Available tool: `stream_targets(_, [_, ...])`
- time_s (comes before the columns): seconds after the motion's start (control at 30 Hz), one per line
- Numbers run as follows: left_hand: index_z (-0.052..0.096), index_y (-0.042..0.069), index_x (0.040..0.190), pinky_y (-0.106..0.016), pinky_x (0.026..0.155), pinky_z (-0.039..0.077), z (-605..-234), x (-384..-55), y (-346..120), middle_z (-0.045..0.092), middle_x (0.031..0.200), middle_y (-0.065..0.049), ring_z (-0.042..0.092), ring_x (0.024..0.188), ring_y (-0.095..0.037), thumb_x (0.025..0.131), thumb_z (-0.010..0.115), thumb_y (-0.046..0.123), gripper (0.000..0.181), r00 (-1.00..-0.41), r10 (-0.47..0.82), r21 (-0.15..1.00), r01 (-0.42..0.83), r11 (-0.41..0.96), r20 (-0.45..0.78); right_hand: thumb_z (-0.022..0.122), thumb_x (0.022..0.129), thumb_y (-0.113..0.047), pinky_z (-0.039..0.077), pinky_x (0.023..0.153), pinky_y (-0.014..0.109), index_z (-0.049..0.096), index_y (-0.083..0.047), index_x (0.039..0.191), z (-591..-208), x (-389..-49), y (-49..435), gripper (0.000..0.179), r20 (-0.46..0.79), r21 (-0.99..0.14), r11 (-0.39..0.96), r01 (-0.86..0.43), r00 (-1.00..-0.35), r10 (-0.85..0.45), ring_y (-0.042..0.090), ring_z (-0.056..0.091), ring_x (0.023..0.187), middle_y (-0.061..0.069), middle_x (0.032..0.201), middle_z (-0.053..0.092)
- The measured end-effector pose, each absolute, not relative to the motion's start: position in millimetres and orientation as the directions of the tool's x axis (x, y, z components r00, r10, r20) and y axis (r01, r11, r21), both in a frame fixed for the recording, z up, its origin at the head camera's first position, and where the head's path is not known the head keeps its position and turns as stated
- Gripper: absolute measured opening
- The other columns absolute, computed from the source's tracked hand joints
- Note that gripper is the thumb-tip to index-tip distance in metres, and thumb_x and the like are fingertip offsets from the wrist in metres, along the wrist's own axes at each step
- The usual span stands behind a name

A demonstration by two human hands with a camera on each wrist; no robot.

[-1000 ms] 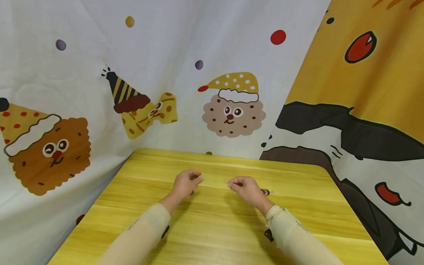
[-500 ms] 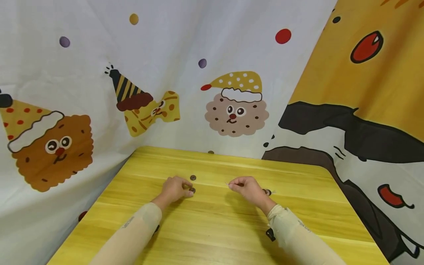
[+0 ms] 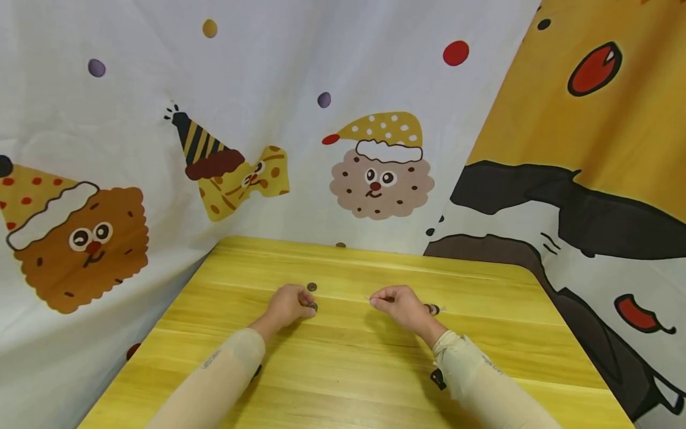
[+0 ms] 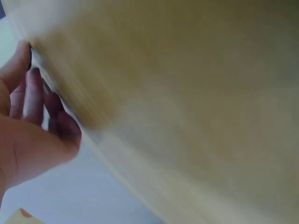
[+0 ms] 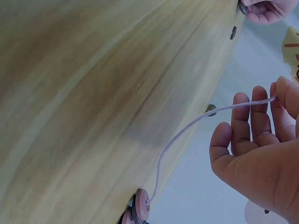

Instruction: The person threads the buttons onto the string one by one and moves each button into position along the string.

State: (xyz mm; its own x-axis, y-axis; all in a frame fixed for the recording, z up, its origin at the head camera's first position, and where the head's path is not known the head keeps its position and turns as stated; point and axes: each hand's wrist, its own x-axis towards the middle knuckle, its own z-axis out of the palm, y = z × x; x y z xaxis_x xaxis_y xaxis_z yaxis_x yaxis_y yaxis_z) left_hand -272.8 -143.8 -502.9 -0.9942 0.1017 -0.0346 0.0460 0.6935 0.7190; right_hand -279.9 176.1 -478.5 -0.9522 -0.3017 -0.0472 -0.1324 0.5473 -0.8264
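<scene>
In the head view my left hand [image 3: 289,307] pinches a dark round button [image 3: 313,307] between thumb and fingers, close to the tabletop. The left wrist view shows only the button's dark edge [image 4: 30,58] by the thumb. A second dark button [image 3: 312,286] lies flat just beyond it. My right hand [image 3: 399,304] holds the end of a thin pale cord [image 5: 187,128] between thumb and index finger, its other fingers loosely bent. That cord runs down to a pink button [image 5: 142,205] overlapping darker ones on the table, behind the right wrist in the head view.
The yellow wood-grain table [image 3: 343,357] ends at a white curtain [image 3: 268,71] printed with cartoon biscuits. A yellow and black printed cloth [image 3: 589,137] hangs at the right. Small black pieces [image 3: 437,379] show under the wrists.
My left hand has moved back toward me and left, uncovering two dark buttons, and its fingers have closed on the nearer one. The right hand stays put with the cord.
</scene>
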Motion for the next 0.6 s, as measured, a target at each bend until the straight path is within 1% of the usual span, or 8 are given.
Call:
stream_targets(0.1, [0.078, 0.011, 0.097, -0.036, 0.082, 0.059, -502.0, -273.2, -132.4, 0.077, 0.094, -0.001, 0.069, 0.088, -0.015, 0.092, 0.086, 0.012, 0.01, -0.996, 0.09, 0.784, 0.053, 0.619, -0.004, 0.074, 0.103, -0.032, 0.053, 0.078, 0.031, 0.081, -0.011, 0.114, -478.9, -279.7, 175.4, 0.025, -0.054, -0.83, 0.544, -0.123, -0.953, -0.298, 0.015, 0.063, 0.092, -0.004, 0.107, 0.078])
stream_targets(0.13, [0.078, 0.011, 0.098, -0.035, 0.081, 0.059, -500.5, -273.5, -127.3, 0.077, 0.095, -0.001, 0.069, 0.089, -0.015, 0.093, 0.085, 0.013, 0.008, -0.997, 0.081, 0.806, 0.052, 0.589, 0.004, 0.074, 0.103, -0.033, 0.053, 0.079, 0.031, 0.081, -0.012, 0.114, -478.2, -279.7, 175.2, 0.024, -0.055, -0.83, 0.545, -0.12, -0.954, -0.293, 0.014, 0.064, 0.093, -0.004, 0.108, 0.078])
stream_targets(0.2, [0.078, 0.011, 0.102, -0.037, 0.083, 0.061, -496.1, -273.7, -116.1, 0.078, 0.099, -0.003, 0.071, 0.093, -0.016, 0.095, 0.083, 0.014, 0.009, -0.998, 0.062, 0.863, 0.042, 0.504, 0.013, 0.074, 0.103, -0.032, 0.054, 0.081, 0.032, 0.081, -0.012, 0.113, -476.3, -279.1, 173.9, 0.023, -0.049, -0.833, 0.54, -0.119, -0.957, -0.286, 0.014, 0.065, 0.096, -0.005, 0.109, 0.078])
stream_targets(0.27, [0.078, 0.009, 0.109, -0.042, 0.086, 0.062, -491.0, -273.3, -104.1, 0.079, 0.104, -0.006, 0.073, 0.096, -0.018, 0.096, 0.083, 0.015, 0.016, -0.998, 0.049, 0.915, 0.043, 0.402, 0.026, 0.074, 0.103, -0.033, 0.056, 0.084, 0.033, 0.082, -0.014, 0.113, -475.0, -278.8, 171.8, 0.023, -0.045, -0.837, 0.535, -0.114, -0.961, -0.275, 0.013, 0.067, 0.099, -0.004, 0.111, 0.079])
stream_targets(0.37, [0.077, 0.009, 0.118, -0.045, 0.092, 0.063, -484.1, -272.1, -86.1, 0.081, 0.107, -0.008, 0.076, 0.099, -0.02, 0.095, 0.083, 0.016, 0.024, -0.998, 0.039, 0.962, 0.049, 0.27, 0.039, 0.074, 0.103, -0.032, 0.059, 0.089, 0.036, 0.082, -0.014, 0.113, -472.2, -278.3, 167.6, 0.022, -0.031, -0.849, 0.517, -0.111, -0.965, -0.259, 0.014, 0.07, 0.104, -0.001, 0.118, 0.079])
stream_targets(0.5, [0.076, 0.011, 0.121, -0.04, 0.09, 0.064, -478.2, -270.4, -67.1, 0.083, 0.106, -0.006, 0.077, 0.098, -0.019, 0.095, 0.084, 0.018, 0.029, -0.996, 0.043, 0.974, 0.089, 0.207, 0.081, 0.074, 0.103, -0.032, 0.06, 0.095, 0.042, 0.082, -0.014, 0.115, -468.4, -277.6, 162.9, 0.023, -0.023, -0.857, 0.506, -0.096, -0.974, -0.225, 0.02, 0.071, 0.114, 0.003, 0.131, 0.076])
stream_targets(0.6, [0.076, 0.009, 0.122, -0.036, 0.086, 0.064, -476.1, -269.6, -58.1, 0.083, 0.106, -0.005, 0.076, 0.096, -0.018, 0.095, 0.084, 0.02, 0.03, -0.993, 0.044, 0.97, 0.118, 0.21, 0.111, 0.074, 0.103, -0.033, 0.06, 0.099, 0.046, 0.082, -0.014, 0.115, -465.9, -277.6, 161.9, 0.024, -0.025, -0.858, 0.508, -0.081, -0.98, -0.198, 0.024, 0.071, 0.12, 0.005, 0.136, 0.074])
